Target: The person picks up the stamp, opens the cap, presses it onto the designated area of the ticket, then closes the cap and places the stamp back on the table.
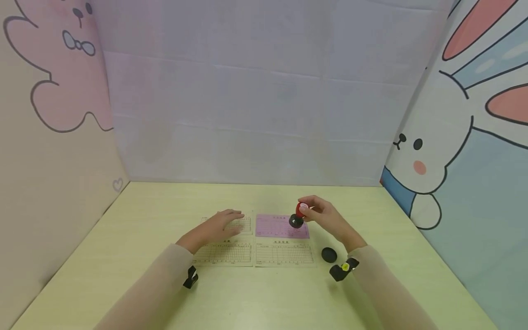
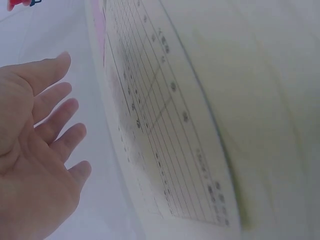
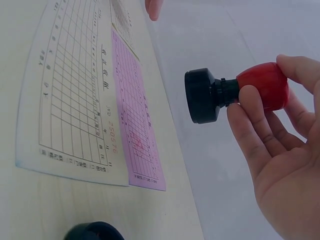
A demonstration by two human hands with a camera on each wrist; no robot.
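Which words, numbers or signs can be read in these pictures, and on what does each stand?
"250576": in red, on the white form beside the pink form.
Other print on both: too small or blurred.
Red mark on the pink form: too blurred.
Other white forms: too small.
Stamp: nothing readable.

On your table [image 1: 247, 302], four forms [image 1: 284, 254], two behind two; your left hand [image 1: 214, 228] over the left pair, the stamp [image 1: 296, 221] in your right hand [image 1: 327, 219] above the right, a cap [image 1: 329, 255] beside them, right.
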